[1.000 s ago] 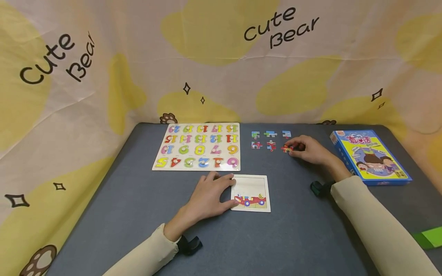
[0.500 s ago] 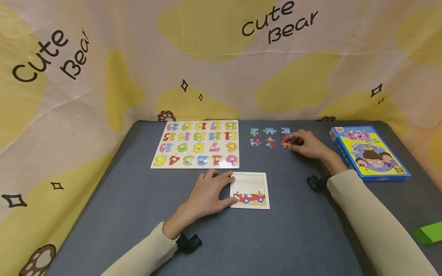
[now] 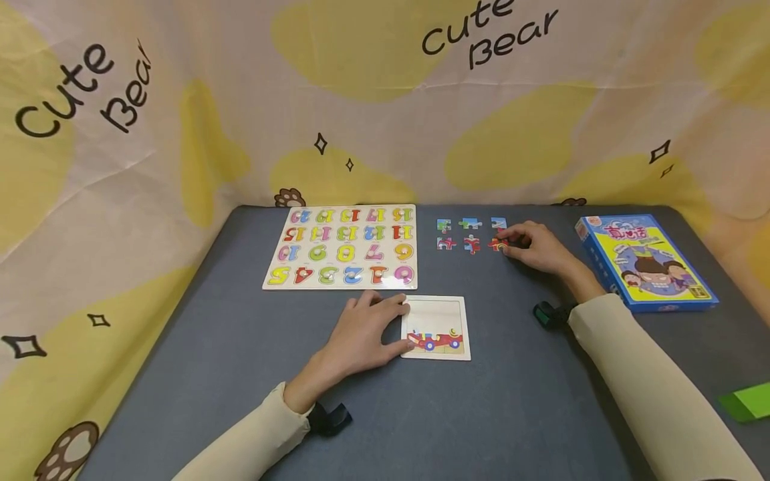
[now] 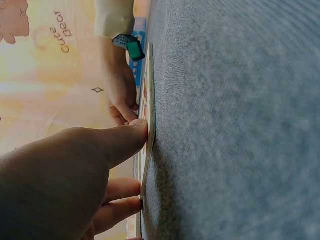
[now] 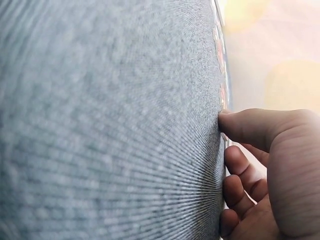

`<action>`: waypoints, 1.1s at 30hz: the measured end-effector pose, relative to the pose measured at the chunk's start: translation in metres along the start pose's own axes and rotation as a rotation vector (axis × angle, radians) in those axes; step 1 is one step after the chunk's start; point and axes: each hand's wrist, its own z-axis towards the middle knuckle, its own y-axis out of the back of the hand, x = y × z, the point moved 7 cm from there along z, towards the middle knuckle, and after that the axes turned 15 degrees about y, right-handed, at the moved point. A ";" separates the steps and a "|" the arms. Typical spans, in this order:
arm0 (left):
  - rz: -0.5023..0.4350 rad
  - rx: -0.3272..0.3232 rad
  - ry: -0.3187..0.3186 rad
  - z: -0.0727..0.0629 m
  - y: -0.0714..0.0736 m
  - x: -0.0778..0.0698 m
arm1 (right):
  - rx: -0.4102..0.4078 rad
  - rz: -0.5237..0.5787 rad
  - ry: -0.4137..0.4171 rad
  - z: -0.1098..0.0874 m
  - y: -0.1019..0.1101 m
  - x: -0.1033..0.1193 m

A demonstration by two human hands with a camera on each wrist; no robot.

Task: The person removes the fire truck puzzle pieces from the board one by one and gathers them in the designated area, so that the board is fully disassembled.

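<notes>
On the dark table lies a small framed jigsaw board [image 3: 434, 314]; its near half shows a red racing car, its far half is bare. My left hand [image 3: 361, 337] rests on the board's left edge, thumb near the front corner and fingertips near the back one. In the left wrist view, the thumb [image 4: 127, 140] presses the frame's edge. Further right, my right hand [image 3: 541, 250] pinches a red jigsaw piece [image 3: 498, 244] between thumb and index finger. That piece is at table level, partly hidden by the fingers. Several other pieces [image 3: 471, 223] lie beside it in two rows.
A number puzzle board [image 3: 340, 248] with upside-down coloured numerals lies at the back left. A blue and yellow box [image 3: 648, 264] stands right of my right hand. Something green [image 3: 746, 402] sits at the right edge. A patterned curtain [image 3: 361, 100] hangs behind the table.
The head view has tilted down slightly, so the scene sits higher. Both hands stay nearly in place, with only a slight shift of the right fingers around the piece.
</notes>
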 end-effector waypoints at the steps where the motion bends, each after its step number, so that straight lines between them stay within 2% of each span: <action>1: 0.001 0.002 0.000 0.000 0.000 0.000 | -0.002 0.000 0.000 0.000 0.000 0.000; 9: -0.010 0.017 0.005 -0.001 -0.001 0.000 | -0.011 0.009 -0.011 -0.001 -0.001 0.000; 14: -0.012 0.013 0.003 0.001 -0.002 0.000 | -0.009 0.034 -0.053 -0.006 0.001 0.001; 19: -0.012 0.010 -0.003 0.001 -0.001 -0.001 | -0.103 0.055 -0.058 -0.014 0.009 0.010; 23: -0.016 0.004 -0.010 0.001 0.001 -0.001 | -0.140 0.072 -0.001 -0.014 0.007 0.031; 27: -0.016 0.002 -0.011 0.001 0.002 0.001 | -0.079 0.099 0.074 -0.010 -0.006 0.059; 33: -0.003 0.022 -0.007 0.002 0.001 0.002 | 0.079 0.148 0.163 -0.009 -0.037 0.095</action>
